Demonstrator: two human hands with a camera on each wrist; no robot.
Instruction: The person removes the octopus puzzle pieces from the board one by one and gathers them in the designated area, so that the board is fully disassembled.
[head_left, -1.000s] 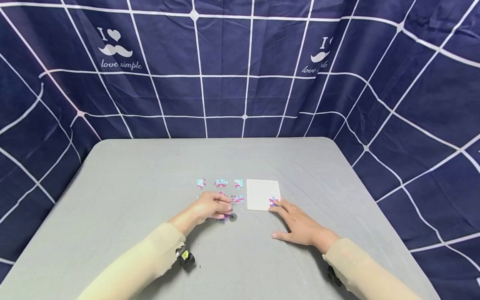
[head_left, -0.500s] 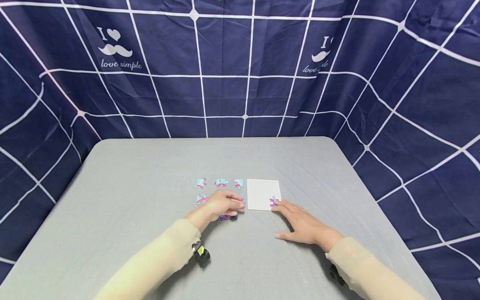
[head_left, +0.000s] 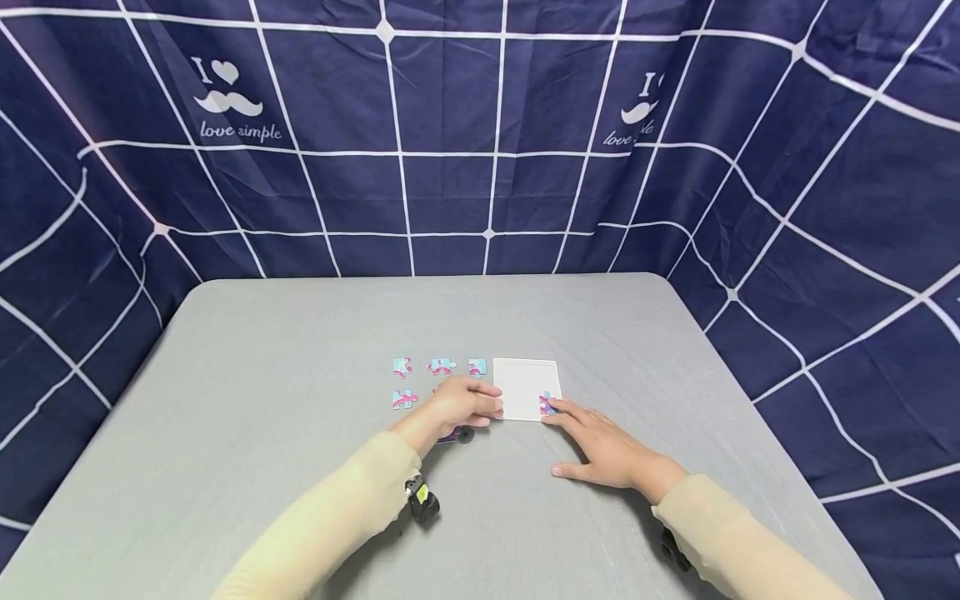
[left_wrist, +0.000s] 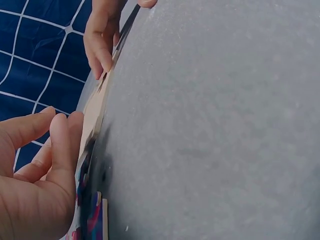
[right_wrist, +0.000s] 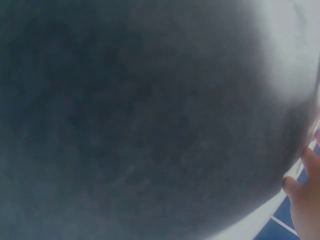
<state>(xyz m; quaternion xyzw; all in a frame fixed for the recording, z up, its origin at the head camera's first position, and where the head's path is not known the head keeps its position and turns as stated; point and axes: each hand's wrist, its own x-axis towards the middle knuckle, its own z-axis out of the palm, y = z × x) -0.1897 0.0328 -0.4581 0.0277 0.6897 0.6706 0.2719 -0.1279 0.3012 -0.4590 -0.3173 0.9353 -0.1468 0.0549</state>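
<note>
My left hand [head_left: 468,402] reaches over the left edge of a white square tray [head_left: 517,387], palm down, fingertips overlapping that edge. In the left wrist view its thumb and fingertips come close together; I cannot tell whether something thin sits between them. At the tray's lower right corner lies a pink and purple jigsaw piece [head_left: 547,402]. Resting at that corner, the right hand [head_left: 600,446] touches the piece with its fingertips, thumb stretched out to the side. A purple jigsaw piece [head_left: 447,436] shows partly from under my left hand, which hides others.
Left of the tray lie loose jigsaw pieces in light blue and pink, among them a corner piece [head_left: 402,367], a middle one [head_left: 441,366] and one nearer me [head_left: 404,399]. A small dark round spot [head_left: 466,434] shows beside them. Blue checked cloth [head_left: 450,150] hangs behind the grey table [head_left: 300,350].
My left hand has moved right from over the loose pieces to the tray's left edge, uncovering a piece on the left. The right hand has stayed almost still at the tray corner.
</note>
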